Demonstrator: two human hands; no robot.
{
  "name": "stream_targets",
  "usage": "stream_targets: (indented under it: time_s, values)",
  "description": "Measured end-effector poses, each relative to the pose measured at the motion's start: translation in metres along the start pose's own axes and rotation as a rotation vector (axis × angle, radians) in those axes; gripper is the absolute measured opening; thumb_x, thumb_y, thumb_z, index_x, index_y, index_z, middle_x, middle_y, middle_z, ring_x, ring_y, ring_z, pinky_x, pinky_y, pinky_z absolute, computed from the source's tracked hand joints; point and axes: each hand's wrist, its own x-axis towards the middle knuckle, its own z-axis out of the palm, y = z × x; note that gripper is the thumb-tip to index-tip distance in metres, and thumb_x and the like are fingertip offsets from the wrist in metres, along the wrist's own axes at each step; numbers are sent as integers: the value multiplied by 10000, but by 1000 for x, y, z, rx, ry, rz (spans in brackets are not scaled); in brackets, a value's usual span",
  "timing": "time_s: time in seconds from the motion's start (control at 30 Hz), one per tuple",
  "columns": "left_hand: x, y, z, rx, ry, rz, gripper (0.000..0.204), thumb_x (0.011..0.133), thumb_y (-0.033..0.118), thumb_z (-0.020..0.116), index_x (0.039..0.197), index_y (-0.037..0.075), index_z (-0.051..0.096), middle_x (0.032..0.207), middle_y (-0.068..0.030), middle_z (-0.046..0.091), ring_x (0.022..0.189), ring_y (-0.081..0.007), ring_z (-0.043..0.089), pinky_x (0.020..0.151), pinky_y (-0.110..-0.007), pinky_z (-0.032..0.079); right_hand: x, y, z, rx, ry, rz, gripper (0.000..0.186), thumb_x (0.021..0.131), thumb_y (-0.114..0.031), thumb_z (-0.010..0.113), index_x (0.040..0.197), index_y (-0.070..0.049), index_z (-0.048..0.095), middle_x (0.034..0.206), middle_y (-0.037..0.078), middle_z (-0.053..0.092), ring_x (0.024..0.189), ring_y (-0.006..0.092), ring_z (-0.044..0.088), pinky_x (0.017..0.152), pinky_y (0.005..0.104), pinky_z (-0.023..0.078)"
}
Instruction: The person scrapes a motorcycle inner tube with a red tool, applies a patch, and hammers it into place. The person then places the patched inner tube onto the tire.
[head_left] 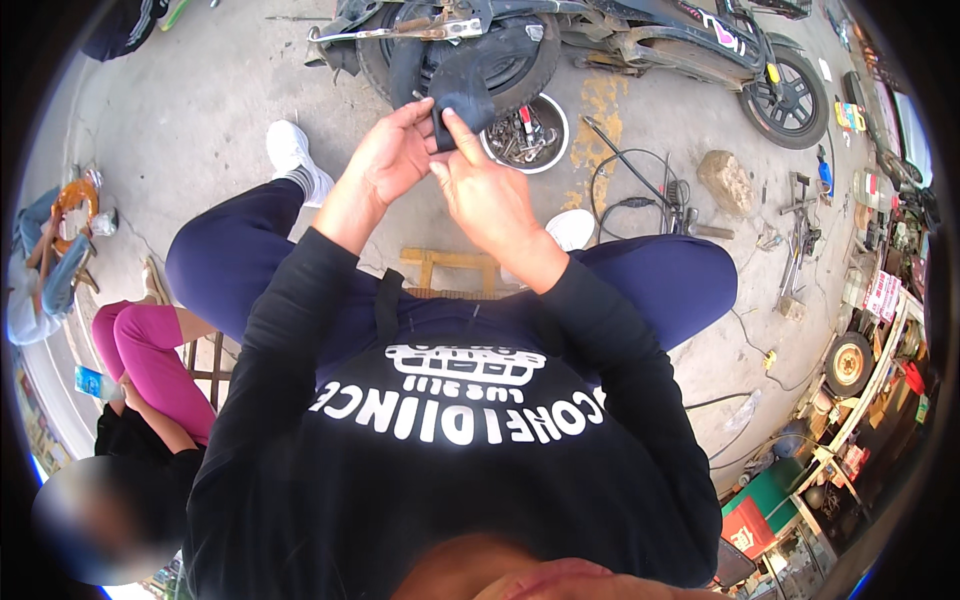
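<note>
Both of my hands are at a black rubber inner tube (463,85), which hangs out over the rear wheel (545,75) of an electric scooter lying on its side. My left hand (385,160), palm turned up, has its fingertips closed on the near edge of the rubber. From the other side my right hand (487,200) presses the same part, with its index finger stretched along the tube. The undersides of the fingers and the folded rubber between them are partly hidden. Just beyond my right hand stands a white bowl (562,140) holding small metal parts and tools.
A low wooden stool (450,268) is beneath me. To the right lie a hose with a pump (680,205), a rock (727,183) and scattered tools (797,235). A cluttered shelf (845,440) lines the right side. People sit at left, one in pink trousers (150,350).
</note>
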Motion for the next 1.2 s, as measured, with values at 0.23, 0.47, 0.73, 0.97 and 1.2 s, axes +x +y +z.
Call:
stream_targets:
  time_s: [0.23,0.47,0.73,0.97,1.2]
  values:
    - [-11,9,18,-56,8,8,423,1024,324,380,1298,14,473,1279,-139,584,1180,-289,567,1039,-522,421,8,3,-32,102,84,104,305,935,-221,593,737,11,582,1346,155,545,574,293,647,525,376,509]
    - [-11,10,17,-98,-18,-11,698,1001,539,340,1371,-49,407,1305,-182,553,1185,-321,561,1067,-543,393,4,-10,-14,168,-58,-3,294,891,-211,641,714,5,550,1436,116,466,538,260,621,511,366,499]
    - [-14,7,20,-85,-5,-24,711,999,552,336,1371,-50,410,1347,-180,522,1194,-294,548,1034,-466,423,16,-7,-9,155,-15,13,284,878,-210,654,705,-11,549,1428,109,478,503,233,603,491,341,485]
    - [-17,6,21,-42,-30,-34,686,998,566,328,1349,-8,466,1303,-146,572,1182,-242,554,1003,-402,432,17,3,-11,81,-7,67,295,865,-206,666,682,-13,537,1437,154,459,469,225,581,468,327,477]
    - [-16,4,23,-79,-20,7,712,1000,555,323,1399,-31,384,1361,-177,517,1242,-293,519,1063,-472,384,5,-9,-8,127,-81,6,243,840,-184,684,725,-3,569,1430,175,454,500,210,600,502,318,492]
